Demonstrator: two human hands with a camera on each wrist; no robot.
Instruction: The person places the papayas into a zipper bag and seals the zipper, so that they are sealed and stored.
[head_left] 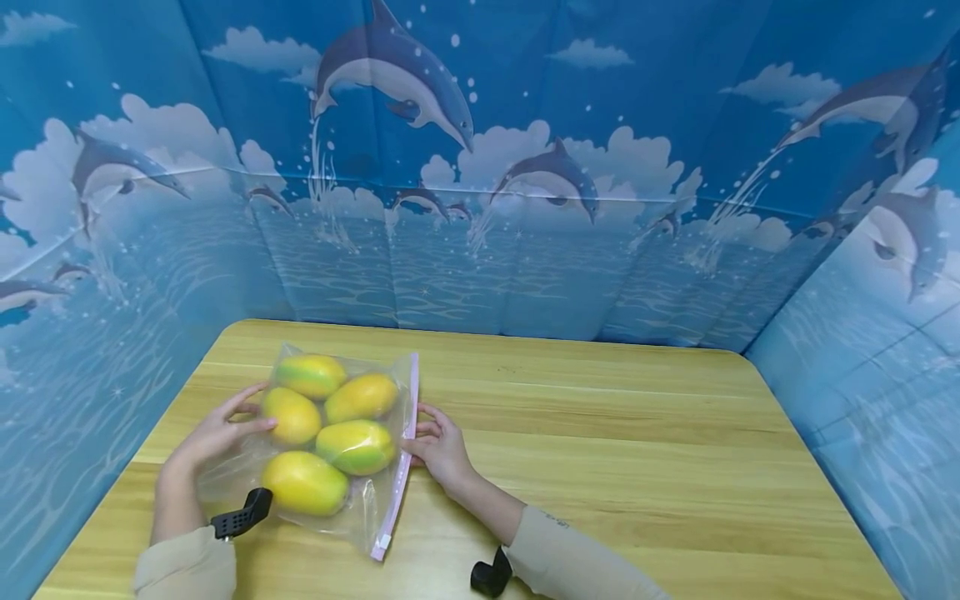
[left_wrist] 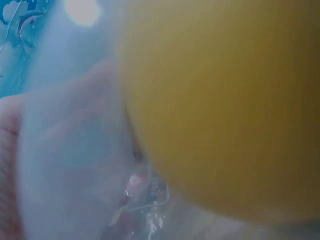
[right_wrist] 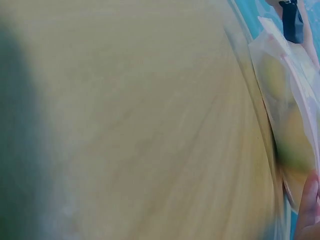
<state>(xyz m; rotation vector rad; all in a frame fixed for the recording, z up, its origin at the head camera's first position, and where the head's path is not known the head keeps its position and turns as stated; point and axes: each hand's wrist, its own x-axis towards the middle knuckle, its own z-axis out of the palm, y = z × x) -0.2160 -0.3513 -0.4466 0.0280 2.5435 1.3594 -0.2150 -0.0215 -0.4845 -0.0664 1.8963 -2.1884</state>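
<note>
A clear zip bag [head_left: 362, 510] with several yellow-green mangoes [head_left: 306, 483] in it lies on the table, its purple-edged zip strip [head_left: 403, 467] on the right. At the bag's left side my left hand [head_left: 213, 435] holds it, thumb over a mango [head_left: 292, 415] through the plastic. My right hand [head_left: 444, 450] pinches the zip strip near its middle, with the thumb on top. A white slider [head_left: 381, 543] sits at the strip's near end. One blurred mango [left_wrist: 225, 110] fills most of the left wrist view. In the right wrist view, the bag [right_wrist: 260, 45] shows at the right edge.
The wood-grain table [head_left: 637, 450] extends to the right of the bag. A blue dolphin-print curtain [head_left: 510, 267] stands behind the table and along both sides. Black camera mounts [head_left: 491, 573] are strapped near both wrists.
</note>
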